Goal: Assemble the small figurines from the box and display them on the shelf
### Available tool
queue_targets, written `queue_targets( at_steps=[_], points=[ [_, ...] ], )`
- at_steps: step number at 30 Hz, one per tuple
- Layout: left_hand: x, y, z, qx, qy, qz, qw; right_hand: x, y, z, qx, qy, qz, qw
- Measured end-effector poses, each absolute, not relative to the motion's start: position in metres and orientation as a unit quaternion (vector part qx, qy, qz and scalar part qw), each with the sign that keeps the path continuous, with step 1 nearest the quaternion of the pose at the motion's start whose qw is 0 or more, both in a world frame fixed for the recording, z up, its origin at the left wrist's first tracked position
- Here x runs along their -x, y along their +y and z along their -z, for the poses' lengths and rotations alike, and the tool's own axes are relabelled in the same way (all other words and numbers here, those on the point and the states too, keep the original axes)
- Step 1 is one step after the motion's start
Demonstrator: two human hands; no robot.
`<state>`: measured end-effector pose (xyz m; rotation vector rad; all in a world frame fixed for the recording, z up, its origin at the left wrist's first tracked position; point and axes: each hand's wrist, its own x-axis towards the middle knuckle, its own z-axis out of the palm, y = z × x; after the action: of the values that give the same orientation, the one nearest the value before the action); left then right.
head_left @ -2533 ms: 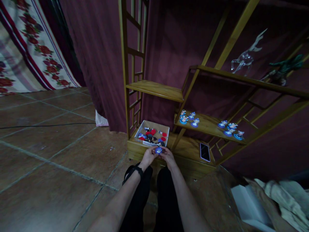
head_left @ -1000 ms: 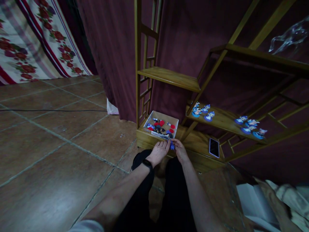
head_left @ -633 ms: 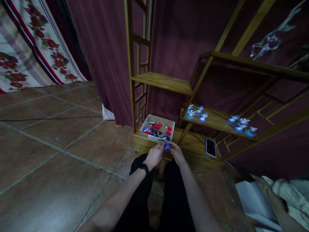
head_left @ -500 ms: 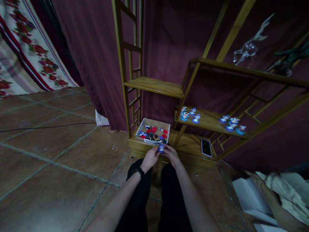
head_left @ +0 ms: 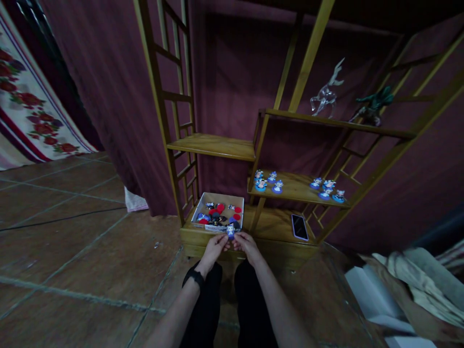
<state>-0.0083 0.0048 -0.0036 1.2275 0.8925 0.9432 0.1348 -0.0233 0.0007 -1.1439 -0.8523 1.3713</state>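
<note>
Head view: left hand and right hand both pinch the blue figurine near the box; light, even fingertip pressure seems wise.

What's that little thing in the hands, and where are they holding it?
A small blue figurine, pinched at its sides between the fingertips of the left hand and the right hand.

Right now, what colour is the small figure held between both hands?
The small figure is mostly blue and white; head view.
</note>
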Motion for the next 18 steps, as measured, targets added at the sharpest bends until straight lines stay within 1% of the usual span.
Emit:
queue_targets(
  at_steps=[4,11,15,18],
  points=[
    [0.008,0.004,0.001,-0.530,0.410,-0.412,0.618,-0.134,-0.022,0.003,0.492,-0.381,-0.565,0.542],
    [0.005,0.003,0.001,-0.523,0.442,-0.413,0.601,-0.131,-0.015,0.012,0.553,-0.403,-0.524,0.507],
    [0.005,0.004,0.004,-0.525,0.438,-0.416,0.599,-0.128,-0.012,0.016,0.569,-0.421,-0.513,0.485],
    [0.005,0.005,0.006,-0.525,0.430,-0.423,0.600,-0.128,-0.011,0.019,0.563,-0.433,-0.511,0.484]
  ],
)
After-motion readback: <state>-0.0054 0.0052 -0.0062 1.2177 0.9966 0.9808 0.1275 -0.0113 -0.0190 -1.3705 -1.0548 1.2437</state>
